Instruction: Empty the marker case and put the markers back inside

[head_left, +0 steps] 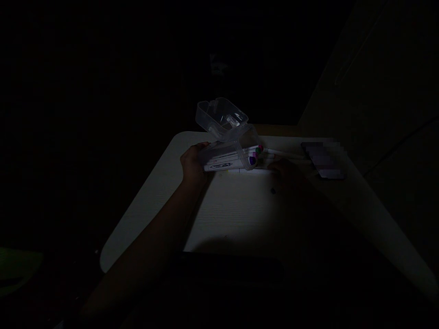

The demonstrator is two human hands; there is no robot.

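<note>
My left hand [194, 163] is closed round a clear plastic case [246, 137], which lies tilted on its side with its hinged lid [222, 116] open. Inside are several white markers [228, 160] with coloured ends, among them purple, green and pink. More white markers [286, 153] lie loose on the table just right of the case's mouth. Over these my right hand [290, 172] is in deep shadow, its fingertips close to the nearest marker. Whether its fingers hold one, I cannot make out.
All of this is on a pale wood-grain table [222, 210] with rounded corners. A dark flat phone-like object [322, 160] lies at the far right. A small dark bit [273, 190] sits near my right hand. The room around is very dark; a green patch [18, 269] shows at lower left.
</note>
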